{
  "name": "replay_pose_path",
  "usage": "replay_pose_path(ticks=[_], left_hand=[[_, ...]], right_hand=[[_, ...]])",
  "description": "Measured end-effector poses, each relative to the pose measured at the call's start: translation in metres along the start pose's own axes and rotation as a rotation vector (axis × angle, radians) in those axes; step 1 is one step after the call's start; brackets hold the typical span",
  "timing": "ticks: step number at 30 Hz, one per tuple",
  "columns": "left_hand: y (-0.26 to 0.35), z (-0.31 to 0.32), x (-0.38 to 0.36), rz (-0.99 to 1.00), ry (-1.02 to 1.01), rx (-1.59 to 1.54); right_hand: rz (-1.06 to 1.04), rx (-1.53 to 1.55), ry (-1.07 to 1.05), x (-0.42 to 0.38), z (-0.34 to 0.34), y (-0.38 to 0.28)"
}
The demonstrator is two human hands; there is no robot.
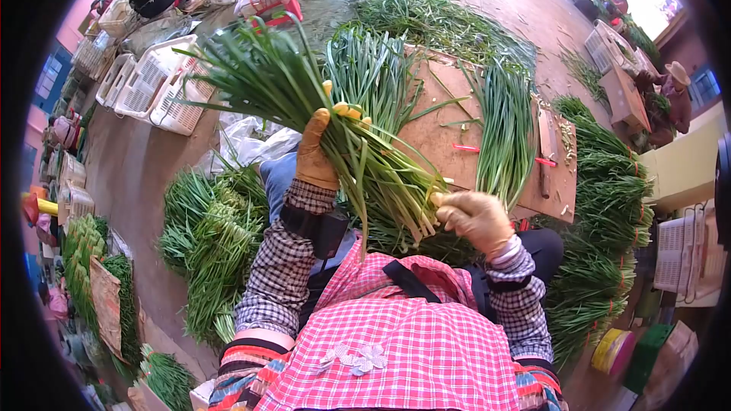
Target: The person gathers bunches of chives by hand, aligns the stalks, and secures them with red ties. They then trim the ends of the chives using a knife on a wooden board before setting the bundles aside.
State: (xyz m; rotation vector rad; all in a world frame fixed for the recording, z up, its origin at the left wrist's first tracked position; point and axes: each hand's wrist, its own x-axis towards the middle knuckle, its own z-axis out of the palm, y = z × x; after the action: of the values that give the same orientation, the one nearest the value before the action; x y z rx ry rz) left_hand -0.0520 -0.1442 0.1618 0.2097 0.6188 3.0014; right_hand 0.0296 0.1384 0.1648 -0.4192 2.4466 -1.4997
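Observation:
My left hand, in a tan work glove, is wrapped round a thick bunch of garlic chives. The bunch slants across the view, green leaf tips up to the left and pale stem ends down to the right. At those stem ends my right hand, in a pale glove, is closed in a pinch on chive stems; its fingertips are partly hidden. Just beyond lies a wooden board with a row of long chives on it and another pile of chives at its left edge.
On the board's right side lies a knife among pale trimmings. Tied bundles line my right; loose chives lie at my left. White crates stand at the back left. A heap of greens lies beyond the board. Other people sit farther off.

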Motion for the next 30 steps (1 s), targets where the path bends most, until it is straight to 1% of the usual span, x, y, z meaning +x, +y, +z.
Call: replay_pose_path(ticks=[1,2,3,4,6,8,11,12,13,14,15,18,19,20,23,24,27,28,30], left_hand=[[0.003,-0.002,-0.002,0.015,-0.005,-0.020],[0.001,-0.012,0.001,0.061,0.030,-0.033],[0.000,-0.011,-0.001,0.052,0.048,-0.012],[-0.001,-0.009,-0.007,0.048,0.069,0.010],[-0.002,-0.010,-0.016,0.027,0.075,0.032],[-0.002,-0.023,-0.017,0.029,0.089,0.000],[-0.001,-0.024,-0.020,0.056,0.060,-0.026],[-0.001,-0.022,-0.023,0.062,0.063,-0.021],[0.000,-0.022,-0.025,0.067,0.064,-0.017],[0.002,-0.025,-0.026,0.054,-0.016,0.043],[0.002,-0.029,-0.027,0.055,-0.014,0.034],[0.003,-0.033,-0.031,0.071,0.011,0.018],[0.004,-0.032,-0.032,0.047,0.027,0.019],[0.005,-0.031,-0.034,0.025,0.043,0.018],[-0.001,-0.026,-0.040,0.002,0.044,0.044],[-0.004,-0.025,-0.042,-0.002,0.036,0.057],[-0.002,-0.028,-0.044,-0.059,0.054,0.005],[-0.001,-0.031,-0.045,-0.044,0.076,0.050],[0.002,-0.034,-0.047,-0.045,0.092,0.019]], right_hand=[[-0.067,-0.250,-0.023,0.001,0.009,0.007],[0.030,-0.248,-0.003,0.000,0.015,0.009],[0.124,-0.248,0.018,0.004,0.022,0.001],[0.111,-0.316,0.049,0.008,0.025,-0.003],[0.116,0.009,0.079,0.019,0.040,0.020],[0.122,0.354,0.094,0.027,0.050,0.025],[0.287,0.600,-0.066,0.034,0.048,0.017],[0.366,0.606,-0.114,0.034,0.043,0.005],[0.376,0.573,-0.126,0.036,0.042,0.006],[0.386,0.542,-0.138,0.038,0.041,0.008],[0.396,0.510,-0.148,0.039,0.041,0.010],[0.324,0.654,-0.086,0.036,0.053,0.019],[0.305,0.714,-0.071,0.035,0.056,0.021],[0.342,0.757,-0.069,0.035,0.059,0.023],[0.395,0.551,-0.037,0.038,0.071,-0.003],[0.301,0.584,-0.036,0.040,0.080,0.004],[0.281,0.688,-0.060,0.038,0.084,0.011],[0.211,0.566,-0.062,0.038,0.083,0.011],[0.073,0.327,-0.068,0.036,0.079,0.014]])
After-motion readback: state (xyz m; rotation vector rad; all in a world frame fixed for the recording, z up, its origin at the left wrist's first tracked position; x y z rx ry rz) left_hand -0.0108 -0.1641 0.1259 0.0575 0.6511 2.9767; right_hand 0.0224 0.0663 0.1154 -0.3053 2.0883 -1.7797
